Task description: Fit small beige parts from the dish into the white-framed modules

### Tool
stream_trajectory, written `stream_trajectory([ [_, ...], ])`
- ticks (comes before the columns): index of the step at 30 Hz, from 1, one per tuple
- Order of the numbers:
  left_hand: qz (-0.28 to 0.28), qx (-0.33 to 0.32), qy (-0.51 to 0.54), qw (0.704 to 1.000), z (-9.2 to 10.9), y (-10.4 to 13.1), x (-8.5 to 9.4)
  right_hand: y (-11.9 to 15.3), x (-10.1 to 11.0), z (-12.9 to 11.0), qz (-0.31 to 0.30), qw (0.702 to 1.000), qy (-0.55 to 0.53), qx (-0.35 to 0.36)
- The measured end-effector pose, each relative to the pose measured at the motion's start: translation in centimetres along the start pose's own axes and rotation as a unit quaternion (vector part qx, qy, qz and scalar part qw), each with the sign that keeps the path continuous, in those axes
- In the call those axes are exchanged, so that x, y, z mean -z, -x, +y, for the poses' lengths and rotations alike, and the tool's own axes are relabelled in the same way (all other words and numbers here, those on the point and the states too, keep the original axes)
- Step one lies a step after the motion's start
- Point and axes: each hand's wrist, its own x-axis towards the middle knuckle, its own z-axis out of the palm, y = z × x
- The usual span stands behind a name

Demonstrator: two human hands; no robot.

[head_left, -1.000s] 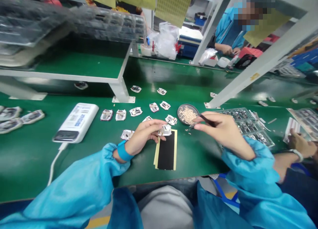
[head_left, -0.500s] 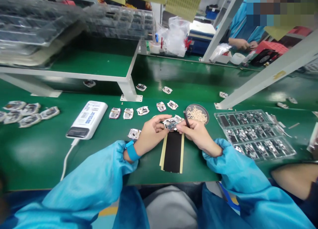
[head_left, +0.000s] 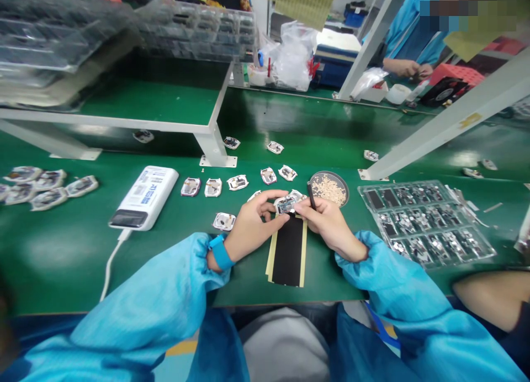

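Note:
Near the middle of the green bench, my left hand point(head_left: 250, 227) holds a small white watch-like casing with a circuit board point(head_left: 285, 204) between thumb and fingers. My right hand point(head_left: 325, 221) is closed around a thin black tool point(head_left: 312, 196), and its fingertips touch the right side of the board. Below both hands lies a black strip with yellow edges point(head_left: 287, 252). A round dish of beige bits point(head_left: 329, 189) is just beyond my right hand. Another white casing point(head_left: 224, 221) lies left of my left hand.
Several casings point(head_left: 213, 187) are spread over the bench. A white power bank point(head_left: 144, 197) with a cable lies left, a clear tray of parts point(head_left: 426, 222) right. White shelf legs point(head_left: 215, 147) stand behind. Across the bench are another person's hands point(head_left: 408, 68).
The casing in my left hand has turned slightly, and my left thumb has moved right along its lower edge. The camera view has shifted a little.

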Motion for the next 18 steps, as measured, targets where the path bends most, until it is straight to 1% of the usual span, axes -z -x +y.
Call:
stream_trajectory([
  [6, 0.005, -0.005, -0.019, 1.0, 0.18, -0.08, -0.18, 0.01, -0.14, -0.13, 0.006, 1.0, -0.002, -0.014],
  [11, 0.028, -0.062, -0.069, 0.995, 0.41, 0.06, -0.42, -0.03, -0.28, -0.2, 0.011, 0.999, 0.001, -0.031],
  [18, 0.05, -0.114, -0.115, 0.986, 0.37, 0.19, -0.23, -0.02, -0.43, -0.19, 0.004, 0.999, -0.01, -0.046],
])
